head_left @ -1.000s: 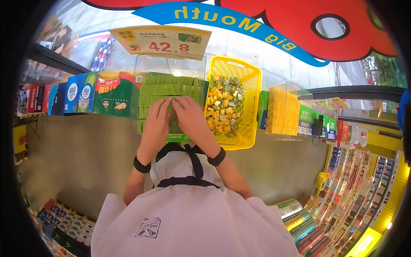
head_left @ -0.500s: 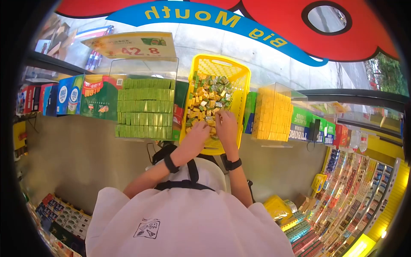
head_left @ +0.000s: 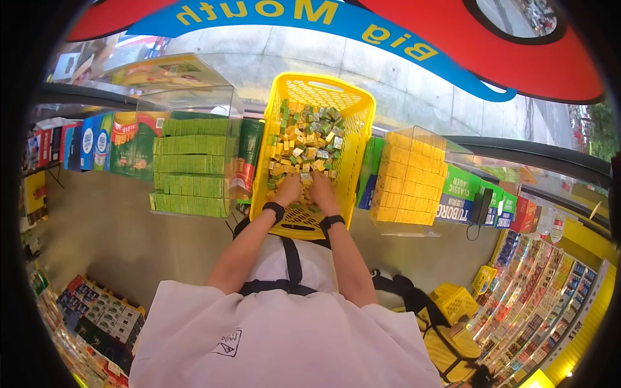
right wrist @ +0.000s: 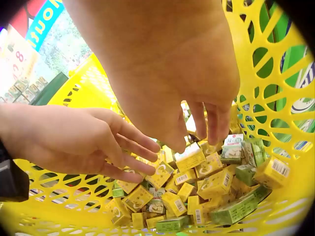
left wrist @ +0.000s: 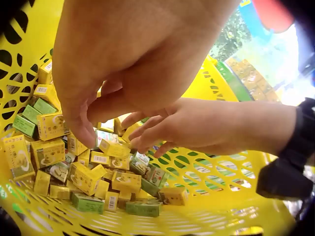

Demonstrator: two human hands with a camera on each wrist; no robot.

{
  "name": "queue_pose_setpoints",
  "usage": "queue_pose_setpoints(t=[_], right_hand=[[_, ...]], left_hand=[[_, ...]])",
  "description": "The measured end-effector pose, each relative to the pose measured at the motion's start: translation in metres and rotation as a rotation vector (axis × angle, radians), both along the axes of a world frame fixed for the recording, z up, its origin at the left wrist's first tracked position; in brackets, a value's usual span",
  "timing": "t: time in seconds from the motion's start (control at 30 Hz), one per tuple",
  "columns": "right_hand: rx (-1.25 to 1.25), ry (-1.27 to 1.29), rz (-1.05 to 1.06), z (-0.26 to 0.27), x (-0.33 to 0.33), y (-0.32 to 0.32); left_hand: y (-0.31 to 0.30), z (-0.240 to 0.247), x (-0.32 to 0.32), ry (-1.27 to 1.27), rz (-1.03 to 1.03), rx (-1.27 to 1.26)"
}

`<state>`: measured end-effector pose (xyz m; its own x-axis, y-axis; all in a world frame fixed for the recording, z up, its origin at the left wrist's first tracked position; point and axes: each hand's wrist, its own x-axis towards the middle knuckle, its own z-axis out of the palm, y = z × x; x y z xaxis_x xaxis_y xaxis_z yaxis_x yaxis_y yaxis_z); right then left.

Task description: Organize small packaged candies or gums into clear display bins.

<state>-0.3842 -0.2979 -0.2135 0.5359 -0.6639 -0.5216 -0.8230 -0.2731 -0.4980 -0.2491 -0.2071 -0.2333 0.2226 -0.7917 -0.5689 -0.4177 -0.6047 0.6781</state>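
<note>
Inside a yellow basket lies a loose heap of small yellow and green boxes. Both hands reach into its near end, side by side. The left hand rests at the heap with relaxed fingers; in the right wrist view this left hand has its fingers spread over yellow boxes. Beside it, the right hand points its fingers down into the heap; in the left wrist view the right hand shows loosely bent fingers. No box is visibly gripped, though some fingertips are hidden.
Left of the basket, a clear case holds rows of green boxes; to the right, another holds stacked yellow boxes. Beer cartons continue along the row. A yellow bag stands on the floor at lower right, near filled shelves.
From the stacked green boxes, both hands have moved right into the basket and now sit closer together at its near end. The view has shifted, with the green stack now further left.
</note>
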Motion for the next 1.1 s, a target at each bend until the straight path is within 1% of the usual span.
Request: queue_pose_setpoints(t=[0.03, 0.07, 0.1, 0.13, 0.17, 0.2, 0.27, 0.3, 0.37, 0.53, 0.6, 0.67, 0.7, 0.73, 0.77, 0.8, 0.83, 0.9, 0.97, 1.03, 1.1], right_hand=[[0.009, 0.005, 0.000, -0.007, -0.002, 0.001], [-0.028, 0.009, 0.072, -0.014, -0.002, 0.002], [-0.067, 0.013, 0.144, -0.021, -0.003, 0.002], [-0.063, 0.015, 0.144, -0.027, -0.003, 0.003], [-0.098, 0.041, 0.204, -0.034, -0.001, 0.005], [-0.133, 0.067, 0.265, -0.038, 0.001, 0.005], [-0.103, 0.109, 0.266, -0.032, 0.008, 0.006], [-0.078, 0.152, 0.265, -0.031, 0.010, 0.005], [-0.064, 0.157, 0.288, -0.029, 0.013, 0.001], [-0.076, 0.130, 0.324, -0.043, 0.015, -0.005], [-0.150, 0.126, 0.357, -0.048, 0.017, -0.005], [-0.152, 0.126, 0.348, -0.047, 0.022, -0.006], [-0.151, 0.125, 0.335, -0.048, 0.023, -0.006], [-0.151, 0.125, 0.340, -0.053, 0.020, -0.004], [-0.220, 0.081, 0.344, -0.060, 0.017, -0.001], [-0.290, 0.035, 0.348, -0.061, 0.018, 0.001], [-0.290, 0.033, 0.353, -0.062, 0.020, 0.001], [-0.114, 0.083, 0.390, -0.062, 0.020, 0.000], [-0.134, 0.079, 0.402, -0.062, 0.020, 0.001], [-0.158, 0.073, 0.418, -0.051, 0.023, -0.003], [0.010, 0.155, 0.354, -0.044, 0.023, -0.008]], left_hand=[[-0.002, 0.001, 0.000, -0.006, 0.041, 0.039], [-0.005, 0.001, 0.001, -0.073, 0.009, 0.089], [-0.006, -0.002, -0.002, -0.069, 0.009, 0.093], [-0.005, -0.004, -0.004, -0.214, 0.048, 0.061], [-0.005, -0.007, -0.004, -0.360, 0.088, 0.029], [-0.006, -0.003, -0.002, -0.361, 0.090, 0.032], [-0.005, 0.013, 0.001, -0.804, -0.333, 0.153], [-0.003, 0.013, 0.000, -0.803, -0.333, 0.155], [0.000, 0.014, -0.003, -0.745, -0.136, 0.238], [0.002, -0.001, -0.009, -0.823, -0.111, 0.255], [0.004, -0.014, -0.012, -0.859, -0.095, 0.234], [0.006, -0.028, -0.014, -0.651, 0.104, 0.199], [0.005, -0.017, -0.012, -0.649, 0.107, 0.200], [0.003, 0.004, -0.009, -0.662, 0.038, 0.202], [0.003, 0.017, -0.007, -0.676, -0.030, 0.203], [0.004, 0.016, -0.008, -0.677, -0.026, 0.206], [0.004, 0.016, -0.010, -0.636, 0.006, 0.251], [0.003, 0.011, -0.012, -0.592, 0.040, 0.296], [0.002, 0.002, -0.014, -0.591, -0.033, 0.386], [0.000, -0.007, -0.017, -0.571, 0.004, 0.387], [-0.001, -0.009, -0.018, -0.550, 0.040, 0.388]])
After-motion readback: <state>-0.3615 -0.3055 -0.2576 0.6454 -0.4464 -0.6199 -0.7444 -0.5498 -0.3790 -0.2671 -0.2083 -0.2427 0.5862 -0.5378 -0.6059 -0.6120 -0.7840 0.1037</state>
